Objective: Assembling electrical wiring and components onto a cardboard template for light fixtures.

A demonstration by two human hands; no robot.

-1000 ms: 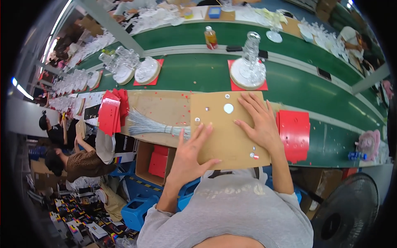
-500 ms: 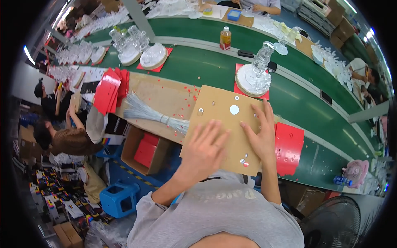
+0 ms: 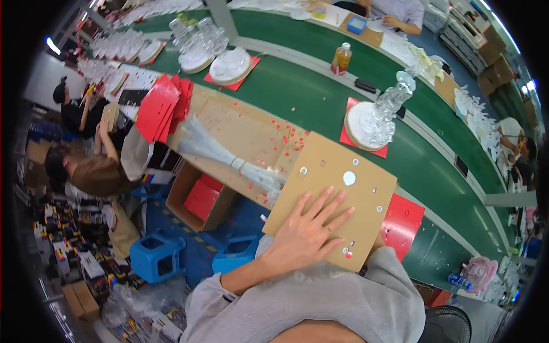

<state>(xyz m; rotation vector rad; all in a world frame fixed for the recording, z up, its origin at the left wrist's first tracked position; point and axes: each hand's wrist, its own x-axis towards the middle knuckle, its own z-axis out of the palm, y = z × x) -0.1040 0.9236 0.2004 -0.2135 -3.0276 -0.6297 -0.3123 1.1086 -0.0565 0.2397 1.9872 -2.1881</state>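
Note:
A tan square board (image 3: 330, 153) with a round hole, small slots and several metal rings lies slanted in front of my body. My left hand (image 3: 306, 237) rests flat on its lower left part, fingers spread and pointing away from me. Of my right hand, only a bit by the wrist (image 3: 378, 242) shows at the board's lower right edge; its fingers are hidden behind or under the board. A small red spot sits beside the ring near the bottom corner. Red sheets (image 3: 404, 224) with small holes lie just right of the board.
A bundle of clear ties (image 3: 214, 146) and red scraps lie on the cardboard-covered bench at left. Red sheets (image 3: 160, 108) are stacked beyond. A clear ornament on a round white base (image 3: 361, 127) stands on the green table, near a drink bottle (image 3: 341, 59). Co-workers sit left and across.
My right hand has gone from the board's top to behind or under its right edge. My left hand has flattened on the board, which now sits lower and to the right in view.

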